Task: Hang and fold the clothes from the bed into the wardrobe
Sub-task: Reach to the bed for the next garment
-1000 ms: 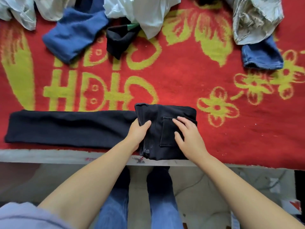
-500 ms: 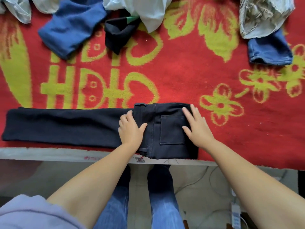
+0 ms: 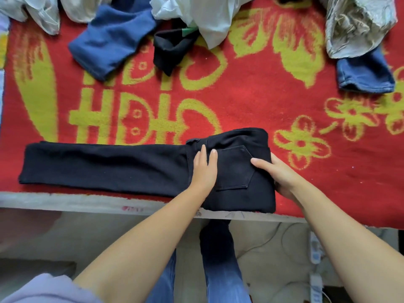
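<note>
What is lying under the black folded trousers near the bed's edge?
The black folded trousers lie on the red and yellow patterned blanket. The left hand presses flat on top; the right hand grips the folded end, its fingers hidden underneath. Anything else beneath is covered.

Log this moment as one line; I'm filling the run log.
step: folding trousers | left hand: flat on fold | right hand: gripping folded end | place: blanket | pile: unfolded
</note>
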A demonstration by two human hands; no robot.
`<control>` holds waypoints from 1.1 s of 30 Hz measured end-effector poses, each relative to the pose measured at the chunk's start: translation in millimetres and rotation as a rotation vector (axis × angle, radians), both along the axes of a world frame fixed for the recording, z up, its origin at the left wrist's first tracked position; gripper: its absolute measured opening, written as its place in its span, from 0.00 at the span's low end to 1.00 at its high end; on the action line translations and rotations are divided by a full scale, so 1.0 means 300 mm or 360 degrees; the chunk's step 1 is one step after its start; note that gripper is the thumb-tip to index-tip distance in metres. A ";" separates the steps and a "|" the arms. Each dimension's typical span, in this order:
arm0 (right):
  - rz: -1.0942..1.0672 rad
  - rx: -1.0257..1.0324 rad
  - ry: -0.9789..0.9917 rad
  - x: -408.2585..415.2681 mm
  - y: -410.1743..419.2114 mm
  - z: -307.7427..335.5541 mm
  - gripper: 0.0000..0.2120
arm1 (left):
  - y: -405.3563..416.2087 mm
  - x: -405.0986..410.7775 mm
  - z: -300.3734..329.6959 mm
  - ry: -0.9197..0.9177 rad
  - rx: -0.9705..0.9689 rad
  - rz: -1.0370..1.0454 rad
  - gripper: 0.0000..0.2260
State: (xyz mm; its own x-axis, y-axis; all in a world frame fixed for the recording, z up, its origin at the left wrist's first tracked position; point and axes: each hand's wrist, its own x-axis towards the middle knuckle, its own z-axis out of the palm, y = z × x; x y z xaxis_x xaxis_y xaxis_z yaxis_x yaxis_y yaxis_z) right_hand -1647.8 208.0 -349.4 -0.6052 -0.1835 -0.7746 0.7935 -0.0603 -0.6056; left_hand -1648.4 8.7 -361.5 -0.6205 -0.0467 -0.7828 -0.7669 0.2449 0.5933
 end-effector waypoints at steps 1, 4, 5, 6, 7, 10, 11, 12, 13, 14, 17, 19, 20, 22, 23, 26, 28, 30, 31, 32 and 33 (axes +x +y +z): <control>0.0068 -0.0033 0.0039 -0.019 -0.026 0.042 0.20 | -0.030 -0.016 0.017 -0.0052 0.0120 0.0104 0.26; 0.0284 -0.0166 0.0116 -0.073 -0.154 0.162 0.25 | -0.162 -0.034 0.061 -0.0208 0.0541 0.0445 0.26; 0.0342 -0.0220 0.0128 -0.085 -0.212 0.194 0.26 | -0.212 -0.032 0.069 -0.0216 0.0672 0.0473 0.26; 0.0399 -0.0253 0.0144 -0.092 -0.275 0.216 0.27 | -0.261 -0.026 0.075 -0.0218 0.0801 0.0483 0.27; 0.0466 -0.0259 0.0178 -0.095 -0.344 0.231 0.27 | -0.308 -0.018 0.083 -0.0227 0.0893 0.0506 0.27; 0.0668 -0.0122 0.0349 -0.087 -0.559 0.225 0.28 | -0.463 -0.006 0.099 -0.0276 0.1060 0.0679 0.28; 0.0687 -0.0060 0.0397 -0.080 -0.624 0.209 0.29 | -0.527 0.000 0.099 -0.0285 0.1105 0.0728 0.29; 0.0698 0.0006 0.0444 -0.073 -0.681 0.192 0.30 | -0.592 0.005 0.099 -0.0297 0.1138 0.0765 0.30; 0.0714 0.0092 0.0508 -0.066 -0.728 0.172 0.30 | -0.656 0.010 0.096 -0.0299 0.1111 0.0762 0.30; 0.0730 0.0212 0.0593 -0.061 -0.764 0.150 0.29 | -0.716 0.018 0.086 -0.0284 0.0984 0.0708 0.28; 0.0840 0.0852 0.0898 -0.067 -0.794 0.063 0.26 | -0.841 0.047 0.026 -0.0127 0.0340 0.0268 0.19; 0.1006 0.1239 0.0939 -0.094 -0.763 0.005 0.25 | -0.886 0.072 -0.027 -0.0101 0.0003 0.0052 0.15; 0.1096 0.1335 0.0882 -0.112 -0.742 -0.019 0.25 | -0.899 0.085 -0.053 -0.0112 -0.0100 -0.0004 0.13; 0.1241 0.1345 0.0723 -0.145 -0.712 -0.052 0.25 | -0.906 0.110 -0.100 -0.0107 -0.0233 -0.0013 0.10; 0.1279 0.1301 0.0661 -0.162 -0.704 -0.062 0.25 | -0.902 0.120 -0.117 -0.0086 -0.0286 0.0011 0.08; 0.1354 0.1337 0.0673 -0.202 -0.717 -0.067 0.22 | -0.883 0.128 -0.142 -0.0044 -0.0379 0.0071 0.07; 0.1286 0.1485 0.0907 -0.217 -0.739 -0.047 0.15 | -0.880 0.126 -0.140 -0.0049 -0.0356 0.0082 0.07; 0.1145 0.1455 0.1158 -0.219 -0.780 -0.012 0.09 | -0.889 0.131 -0.132 -0.0016 -0.0316 0.0048 0.08; 0.1143 0.1367 0.1224 -0.217 -0.810 0.004 0.08 | -0.894 0.140 -0.125 0.0006 -0.0300 0.0025 0.12; 0.1205 0.1275 0.1260 -0.215 -0.844 0.015 0.08 | -0.897 0.152 -0.114 0.0022 -0.0300 0.0006 0.17; 0.1310 0.1206 0.1263 -0.212 -0.883 0.020 0.09 | -0.896 0.166 -0.102 0.0042 -0.0310 0.0004 0.22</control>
State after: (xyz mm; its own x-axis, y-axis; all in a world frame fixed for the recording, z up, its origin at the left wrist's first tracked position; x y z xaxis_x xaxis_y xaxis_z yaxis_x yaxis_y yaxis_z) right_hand -1711.3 -56.8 -343.5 -0.8524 -0.3927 -0.3453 -0.1331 0.8015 -0.5830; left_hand -1598.5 -260.2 -392.0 -0.6405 -0.1972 -0.7422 -0.7523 0.3550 0.5549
